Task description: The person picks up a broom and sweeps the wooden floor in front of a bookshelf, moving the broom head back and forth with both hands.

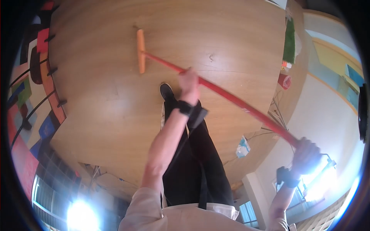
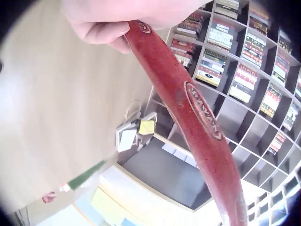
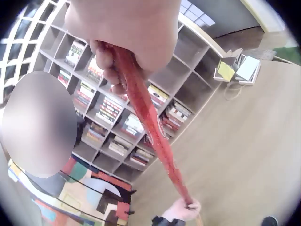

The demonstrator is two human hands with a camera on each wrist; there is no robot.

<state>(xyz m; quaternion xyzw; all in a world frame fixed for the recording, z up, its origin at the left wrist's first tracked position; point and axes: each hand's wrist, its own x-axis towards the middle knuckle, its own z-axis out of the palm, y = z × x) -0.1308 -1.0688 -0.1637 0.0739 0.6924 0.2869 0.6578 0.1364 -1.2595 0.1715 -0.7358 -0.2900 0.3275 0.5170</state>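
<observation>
I hold a push broom with a long red handle (image 1: 235, 101) and an orange head (image 1: 141, 50) that rests on the wooden floor (image 1: 96, 96). My left hand (image 1: 189, 82) grips the handle partway down, closer to the head. My right hand (image 1: 306, 156) grips the handle's upper end. In the left wrist view the fingers (image 2: 101, 30) curl round the red handle (image 2: 197, 108), which bears an oval label. The right wrist view shows my right hand (image 3: 127, 35) closed round the handle (image 3: 150, 122), with my left hand (image 3: 181, 209) further down it.
My black-trousered leg and dark shoe (image 1: 166, 91) stand just behind the broom head. Bookshelves (image 2: 244, 52) line a wall. A colourful wall piece (image 1: 34, 88) is on the left. A green item (image 1: 289, 40), a red object (image 1: 284, 81) and a blue-white scrap (image 1: 243, 147) lie by the right wall.
</observation>
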